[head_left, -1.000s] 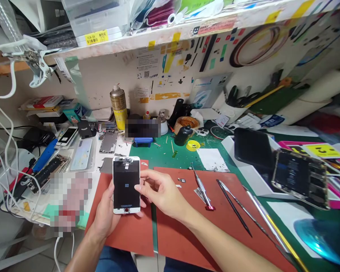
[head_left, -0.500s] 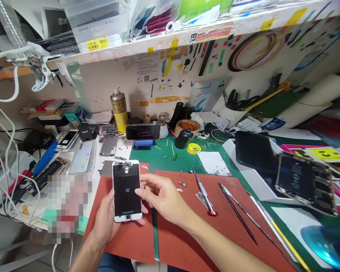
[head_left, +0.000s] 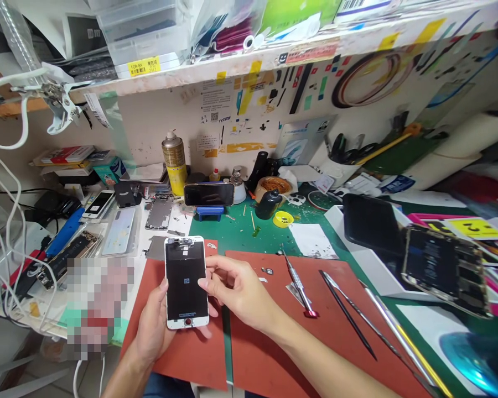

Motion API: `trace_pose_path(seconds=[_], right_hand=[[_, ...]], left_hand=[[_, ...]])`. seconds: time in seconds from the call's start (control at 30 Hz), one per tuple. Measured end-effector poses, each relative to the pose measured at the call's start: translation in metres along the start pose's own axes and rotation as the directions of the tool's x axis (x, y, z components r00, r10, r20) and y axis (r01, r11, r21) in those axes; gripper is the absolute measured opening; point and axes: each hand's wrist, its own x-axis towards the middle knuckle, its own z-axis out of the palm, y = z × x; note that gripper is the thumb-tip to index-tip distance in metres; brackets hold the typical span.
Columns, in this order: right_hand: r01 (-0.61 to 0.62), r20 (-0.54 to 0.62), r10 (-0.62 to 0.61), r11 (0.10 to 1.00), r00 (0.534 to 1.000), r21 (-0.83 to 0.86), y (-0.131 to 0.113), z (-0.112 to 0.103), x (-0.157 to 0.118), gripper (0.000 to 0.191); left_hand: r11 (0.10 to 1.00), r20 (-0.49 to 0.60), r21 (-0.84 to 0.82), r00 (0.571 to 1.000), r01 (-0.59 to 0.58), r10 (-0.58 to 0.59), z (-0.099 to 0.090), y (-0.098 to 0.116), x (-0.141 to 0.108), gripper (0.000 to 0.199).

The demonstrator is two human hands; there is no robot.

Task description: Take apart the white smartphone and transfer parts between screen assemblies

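Observation:
A white-framed phone screen (head_left: 186, 298) with a black face is held up over the red-brown mat (head_left: 249, 354). My left hand (head_left: 153, 320) grips it from the left and beneath, with fingertips showing past its lower right edge. The thumb and fingers of my right hand (head_left: 236, 287) close on its right edge. Small metal parts (head_left: 267, 271) lie on the mat, right of my right hand. Farther right are a silver screwdriver (head_left: 297, 282) with a red end, a black pointed tool (head_left: 348, 315) and metal tweezers (head_left: 357, 309).
An opened phone body (head_left: 444, 271) rests on a white box (head_left: 369, 271) at right. Behind are a phone on a blue stand (head_left: 209, 213), a spray can (head_left: 174, 166), a black bottle (head_left: 269, 203) and a yellow lid (head_left: 283, 219). White cables hang at left.
Both hands keep their hold on the phone screen, which sits very slightly lower in view. Little else differs.

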Motion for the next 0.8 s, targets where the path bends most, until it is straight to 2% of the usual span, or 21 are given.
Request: trace_pose_path(seconds=[0.2, 0.5, 0.7, 0.8], right_hand=[[-0.024, 0.016, 0.023, 0.999, 1.0, 0.045, -0.002, 0.0003, -0.0008, 0.021], [-0.036, 0.038, 0.034, 0.999, 0.999, 0.034, -0.0078, -0.002, 0.0007, 0.035], [-0.047, 0.059, 0.043, 0.997, 0.997, 0.066, -0.0054, -0.0029, 0.0002, 0.032], [-0.053, 0.055, 0.05, 0.997, 0.997, 0.064, -0.0052, -0.0022, 0.0003, 0.029]], left_hand=[[1.0, -0.009, 0.006, 1.0, 0.004, -0.004, 0.0031, 0.0037, -0.0001, 0.056], [0.997, -0.051, -0.075, 0.999, -0.006, 0.002, -0.0008, 0.0024, -0.0005, 0.055], [0.999, 0.04, -0.05, 0.999, 0.005, -0.003, 0.0019, 0.0054, 0.0011, 0.06], [0.999, 0.052, -0.037, 0.999, 0.005, -0.003, 0.0023, 0.0059, 0.0012, 0.062]])
